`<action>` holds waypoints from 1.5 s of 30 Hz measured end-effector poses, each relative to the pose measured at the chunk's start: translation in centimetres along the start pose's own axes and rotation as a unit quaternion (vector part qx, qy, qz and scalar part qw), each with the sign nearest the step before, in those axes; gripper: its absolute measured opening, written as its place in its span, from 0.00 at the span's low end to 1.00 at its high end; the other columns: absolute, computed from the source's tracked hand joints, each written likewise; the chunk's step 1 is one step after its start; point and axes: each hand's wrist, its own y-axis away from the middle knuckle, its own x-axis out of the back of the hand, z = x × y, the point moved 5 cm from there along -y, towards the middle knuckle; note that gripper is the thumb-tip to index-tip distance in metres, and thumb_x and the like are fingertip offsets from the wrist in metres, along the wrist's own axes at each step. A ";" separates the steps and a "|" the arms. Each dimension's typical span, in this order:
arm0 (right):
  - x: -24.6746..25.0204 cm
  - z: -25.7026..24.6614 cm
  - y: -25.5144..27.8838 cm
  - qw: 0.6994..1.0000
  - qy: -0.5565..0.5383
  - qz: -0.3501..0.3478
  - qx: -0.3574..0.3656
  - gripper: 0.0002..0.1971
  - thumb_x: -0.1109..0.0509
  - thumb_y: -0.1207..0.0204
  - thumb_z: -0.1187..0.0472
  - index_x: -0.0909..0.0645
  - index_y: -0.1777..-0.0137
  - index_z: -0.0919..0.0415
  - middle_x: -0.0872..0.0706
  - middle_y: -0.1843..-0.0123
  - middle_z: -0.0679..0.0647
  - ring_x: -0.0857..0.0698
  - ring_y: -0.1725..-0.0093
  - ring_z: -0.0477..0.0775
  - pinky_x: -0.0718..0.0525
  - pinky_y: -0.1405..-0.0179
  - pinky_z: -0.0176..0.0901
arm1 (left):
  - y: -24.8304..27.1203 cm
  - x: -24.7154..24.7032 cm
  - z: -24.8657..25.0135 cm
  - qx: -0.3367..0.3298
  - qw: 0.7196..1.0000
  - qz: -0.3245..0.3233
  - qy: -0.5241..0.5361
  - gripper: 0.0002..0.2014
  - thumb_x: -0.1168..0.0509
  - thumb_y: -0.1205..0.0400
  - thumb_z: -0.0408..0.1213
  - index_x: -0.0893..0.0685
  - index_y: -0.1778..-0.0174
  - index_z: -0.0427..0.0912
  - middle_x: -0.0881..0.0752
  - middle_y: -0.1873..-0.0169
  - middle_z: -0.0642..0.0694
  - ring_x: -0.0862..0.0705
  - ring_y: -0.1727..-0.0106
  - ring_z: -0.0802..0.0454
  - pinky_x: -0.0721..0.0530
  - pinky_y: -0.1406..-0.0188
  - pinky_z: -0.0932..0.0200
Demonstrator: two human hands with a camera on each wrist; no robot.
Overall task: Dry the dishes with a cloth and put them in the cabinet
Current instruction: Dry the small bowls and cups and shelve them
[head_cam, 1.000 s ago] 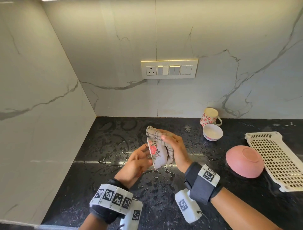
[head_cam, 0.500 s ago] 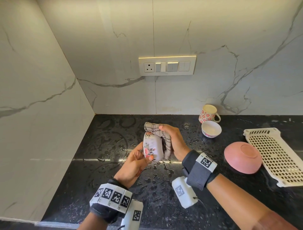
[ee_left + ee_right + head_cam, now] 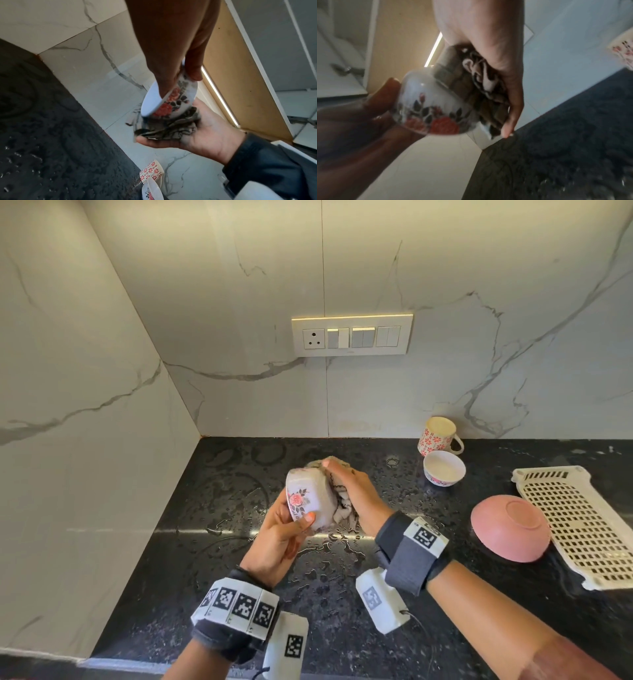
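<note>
A small white bowl with red roses (image 3: pixel 306 497) is held above the wet black counter (image 3: pixel 219 559). My left hand (image 3: pixel 294 524) grips it, thumb on the outer wall and fingers over the rim. In the left wrist view the bowl (image 3: pixel 173 102) lies tilted on its side. My right hand (image 3: pixel 354 494) holds a bunched checked cloth (image 3: pixel 342 506) and presses it against the bowl's side away from the left hand. The right wrist view shows the cloth (image 3: pixel 471 86) wrapped in the right fingers against the bowl (image 3: pixel 433 108).
At the back right stand a red-patterned mug (image 3: pixel 437 436) and a second small bowl (image 3: pixel 444 468). A pink bowl (image 3: pixel 510 529) lies upside down beside a white perforated rack (image 3: pixel 582 522). A switch panel (image 3: pixel 352 335) is on the marble wall. Water drops cover the counter.
The bowl has been turned in my left hand, so its rose pattern now faces up toward me. My right hand has slid the cloth round the bowl's outside.
</note>
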 end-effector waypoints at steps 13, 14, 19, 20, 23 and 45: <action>1.7 1.9 0.9 0.981 -0.046 -0.024 -0.187 0.07 0.38 0.24 0.58 0.20 0.56 0.60 0.13 0.58 0.61 0.13 0.64 0.63 0.12 0.70 0.58 | -1.2 1.1 -1.1 -0.004 0.982 0.019 -0.188 0.22 0.35 0.27 0.22 0.25 0.37 0.41 0.10 0.50 0.47 0.12 0.49 0.53 0.15 0.54 0.61; 1.9 1.6 1.1 0.980 -0.045 -0.043 -0.188 0.08 0.39 0.23 0.59 0.20 0.59 0.59 0.13 0.61 0.60 0.12 0.65 0.63 0.12 0.71 0.60 | -1.3 1.2 -1.2 -0.001 0.980 0.021 -0.198 0.21 0.35 0.25 0.20 0.24 0.39 0.41 0.09 0.52 0.49 0.12 0.51 0.55 0.15 0.54 0.63; 3.0 0.0 2.4 0.976 -0.102 -0.127 -0.142 0.19 0.27 0.40 0.52 0.15 0.53 0.64 0.10 0.54 0.60 0.10 0.58 0.59 0.11 0.64 0.53 | -1.3 2.4 -1.0 0.014 0.974 0.045 -0.220 0.21 0.41 0.23 0.14 0.23 0.41 0.42 0.09 0.57 0.53 0.12 0.53 0.59 0.17 0.54 0.67; 3.6 -0.7 2.5 0.974 -0.138 -0.132 -0.119 0.20 0.25 0.41 0.53 0.15 0.51 0.64 0.10 0.51 0.62 0.10 0.55 0.60 0.11 0.61 0.51 | -1.2 2.8 -0.9 0.017 0.976 0.053 -0.212 0.21 0.41 0.23 0.14 0.23 0.40 0.42 0.09 0.56 0.52 0.13 0.53 0.58 0.17 0.52 0.65; 5.0 -2.3 2.2 0.972 -0.194 -0.121 -0.057 0.21 0.22 0.42 0.58 0.15 0.48 0.65 0.12 0.49 0.63 0.12 0.51 0.63 0.13 0.54 0.57 | -1.0 4.0 -0.9 0.023 0.982 0.074 -0.170 0.23 0.38 0.25 0.16 0.25 0.36 0.39 0.11 0.52 0.47 0.15 0.49 0.50 0.16 0.47 0.59; 7.9 4.3 4.3 0.982 0.167 0.075 0.035 0.17 0.34 0.32 0.82 0.19 0.59 0.58 0.13 0.65 0.45 0.16 0.64 0.44 0.19 0.67 0.27 | -2.1 5.1 -3.2 0.081 0.985 0.121 -0.089 0.17 0.43 0.20 0.20 0.23 0.38 0.40 0.10 0.54 0.46 0.11 0.55 0.48 0.11 0.64 0.53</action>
